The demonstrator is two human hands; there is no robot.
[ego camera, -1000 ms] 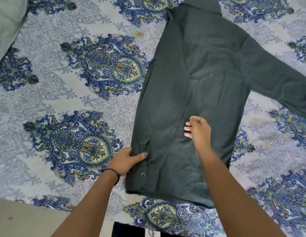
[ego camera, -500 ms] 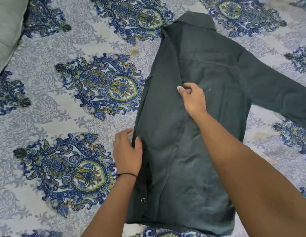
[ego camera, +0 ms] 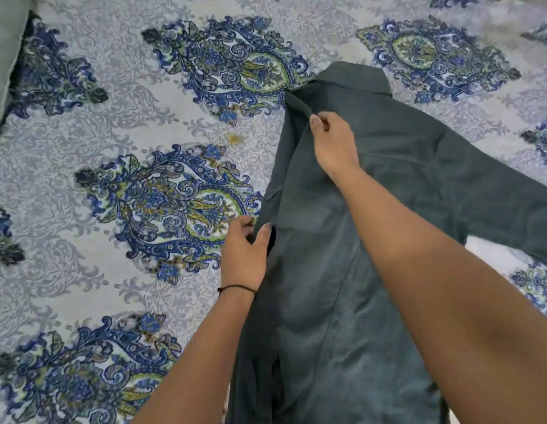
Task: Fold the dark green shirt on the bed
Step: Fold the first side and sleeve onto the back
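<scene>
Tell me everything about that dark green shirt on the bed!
The dark green cloth shirt lies on the blue-and-grey patterned bedsheet, collar at the far end. Its left side is folded over the middle, while one long sleeve stretches out to the right. The fabric looks soft and wrinkled. The left hand grips its left edge, and the right hand pinches the fold near the collar.

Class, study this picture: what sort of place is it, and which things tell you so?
Probably a bedroom: a paisley-print bedsheet covers the whole surface, what looks like a pillow shows at top left, and a dark green shirt lies spread on it.
</scene>
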